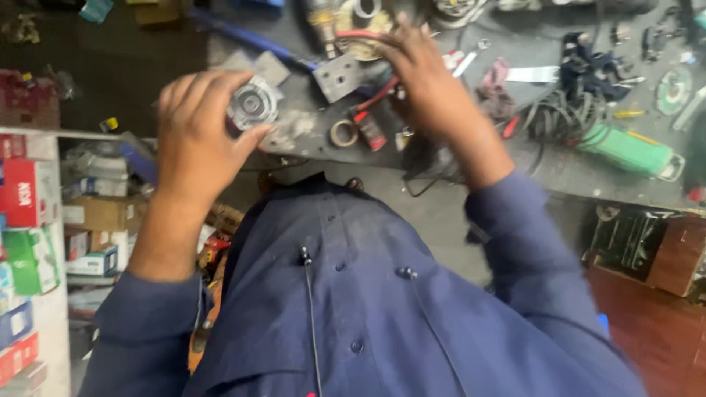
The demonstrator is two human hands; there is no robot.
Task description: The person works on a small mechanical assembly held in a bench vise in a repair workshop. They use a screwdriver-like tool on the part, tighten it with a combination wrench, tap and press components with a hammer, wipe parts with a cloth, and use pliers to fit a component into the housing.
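Note:
My left hand is raised over the left end of a cluttered grey workbench, its fingers curled around a round silver metal part with a ring-shaped face. Farther back, my right hand reaches over the bench with its fingers bent down among red wires and a motor-like part; what the fingers grip is hidden and blurred. A grey metal block lies between the two hands. My dark blue shirt fills the lower part of the view.
A green power tool and coiled black cable lie on the bench at right. A tape ring and small red parts sit near the bench's front edge. Shelves of boxes stand at left, a wooden box at right.

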